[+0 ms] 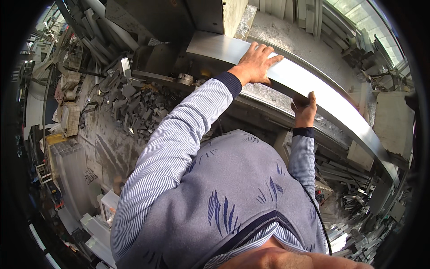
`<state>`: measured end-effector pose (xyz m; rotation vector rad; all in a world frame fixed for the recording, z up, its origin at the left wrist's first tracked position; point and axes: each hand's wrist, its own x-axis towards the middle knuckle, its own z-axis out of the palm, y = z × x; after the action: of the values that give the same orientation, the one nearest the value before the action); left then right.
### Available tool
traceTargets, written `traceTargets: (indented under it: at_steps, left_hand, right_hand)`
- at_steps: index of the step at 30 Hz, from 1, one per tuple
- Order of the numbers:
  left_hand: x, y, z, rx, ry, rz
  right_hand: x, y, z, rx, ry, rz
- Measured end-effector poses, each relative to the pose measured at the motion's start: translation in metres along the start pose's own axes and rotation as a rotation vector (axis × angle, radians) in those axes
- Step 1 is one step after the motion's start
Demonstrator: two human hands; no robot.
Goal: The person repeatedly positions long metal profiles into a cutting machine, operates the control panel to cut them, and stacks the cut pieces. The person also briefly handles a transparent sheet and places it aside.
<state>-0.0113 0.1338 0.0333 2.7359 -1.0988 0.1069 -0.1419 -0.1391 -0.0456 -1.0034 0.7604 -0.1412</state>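
A long, silvery metal profile stretches from the top middle of the view to the right side, its shape bent by the lens. My left hand lies over the top of it, fingers spread across the far edge and the thumb pointing right. Farther right, my right hand grips the near side of the same profile, thumb up against its face and the other fingers reaching underneath, partly hidden. The profile's left end lies beside a grey machine housing.
Metal offcuts are heaped on the floor at the left. Stacked pale profiles stand at the lower left. A worn, light panel is at the right, with more scrap strips below it. Long bars lean at the back.
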Motion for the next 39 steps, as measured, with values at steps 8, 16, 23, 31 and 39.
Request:
traceTargets:
  at_steps: [8, 16, 23, 31, 39]
  left_hand:
    - [-0.002, -0.001, 0.003, 0.029, -0.008, -0.014]
    - [0.009, 0.012, -0.004, -0.024, 0.078, 0.08]
    - [0.007, 0.014, -0.002, 0.047, 0.099, 0.103]
    - [0.013, 0.029, -0.006, -0.006, 0.149, 0.12]
    - [0.025, 0.033, -0.003, 0.013, 0.11, 0.125]
  right_hand:
    - [0.003, -0.002, -0.011, 0.139, -0.204, 0.064]
    - [-0.048, 0.016, -0.089, 0.323, 0.178, -0.064]
    - [-0.053, -0.032, -0.199, 0.403, 0.423, -0.146]
    - [0.02, -0.133, -0.252, 0.32, 0.493, -0.208]
    - [0.108, -0.162, -0.22, 0.288, 0.55, -0.287]
